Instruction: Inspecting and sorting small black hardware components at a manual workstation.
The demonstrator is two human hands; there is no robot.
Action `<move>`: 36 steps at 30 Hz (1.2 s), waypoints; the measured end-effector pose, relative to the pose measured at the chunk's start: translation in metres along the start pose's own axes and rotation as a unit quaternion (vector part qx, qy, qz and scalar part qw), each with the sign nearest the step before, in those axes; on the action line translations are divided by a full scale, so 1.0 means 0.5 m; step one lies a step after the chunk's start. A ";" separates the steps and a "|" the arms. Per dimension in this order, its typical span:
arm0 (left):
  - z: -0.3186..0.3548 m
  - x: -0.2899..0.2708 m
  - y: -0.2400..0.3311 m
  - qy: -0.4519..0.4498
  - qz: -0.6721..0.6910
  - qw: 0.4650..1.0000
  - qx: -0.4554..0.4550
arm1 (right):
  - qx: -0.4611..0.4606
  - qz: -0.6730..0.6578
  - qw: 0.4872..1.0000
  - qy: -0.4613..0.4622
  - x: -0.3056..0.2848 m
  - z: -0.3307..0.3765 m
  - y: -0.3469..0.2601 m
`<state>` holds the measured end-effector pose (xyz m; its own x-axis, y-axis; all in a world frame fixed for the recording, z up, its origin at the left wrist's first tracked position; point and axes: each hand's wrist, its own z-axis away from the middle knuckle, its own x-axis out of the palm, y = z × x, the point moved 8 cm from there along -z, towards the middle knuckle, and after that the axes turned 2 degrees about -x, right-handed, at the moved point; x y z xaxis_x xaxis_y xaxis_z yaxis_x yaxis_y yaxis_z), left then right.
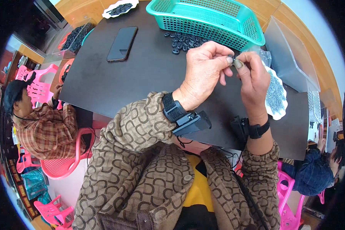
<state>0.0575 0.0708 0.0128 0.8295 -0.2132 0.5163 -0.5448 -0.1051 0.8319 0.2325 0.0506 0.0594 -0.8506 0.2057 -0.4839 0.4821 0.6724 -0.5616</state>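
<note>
My left hand (203,71) is closed in a pinch over the table, with a small black part (232,57) between thumb and forefinger. Fingertip to fingertip with it, my right hand (255,78) also pinches; what lies between its thumb and forefinger is too small to make out. Just beyond my left hand, a loose pile of small black oval parts (183,41) is spread on the dark table (153,73). Next to my right hand stands a white scalloped plate (281,109) heaped with tiny silvery-grey pieces.
A green mesh basket (222,36) stands behind the pile, a clear plastic bin (291,57) to its right. Farther left lie a phone (122,44) and a white plate (133,3) of black pieces. People sit at left (46,130) and right (314,174), near pink chairs (59,168).
</note>
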 end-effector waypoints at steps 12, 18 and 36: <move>0.000 -0.014 0.010 0.022 0.017 1.000 -0.001 | 0.097 -0.186 0.977 0.020 0.029 0.005 0.039; -0.008 -0.011 -0.012 -0.016 0.100 0.992 -0.080 | 0.092 -0.193 0.976 0.034 0.019 0.008 0.041; -0.003 0.006 -0.018 -0.046 0.032 0.996 -0.069 | 0.078 -0.176 0.981 0.029 0.024 0.004 0.029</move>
<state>0.0651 0.0728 0.0072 0.7752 -0.3047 0.5534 -0.5688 0.0445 0.8213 0.2299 0.0615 0.0440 -0.9783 0.0235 -0.2058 0.1794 0.5927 -0.7852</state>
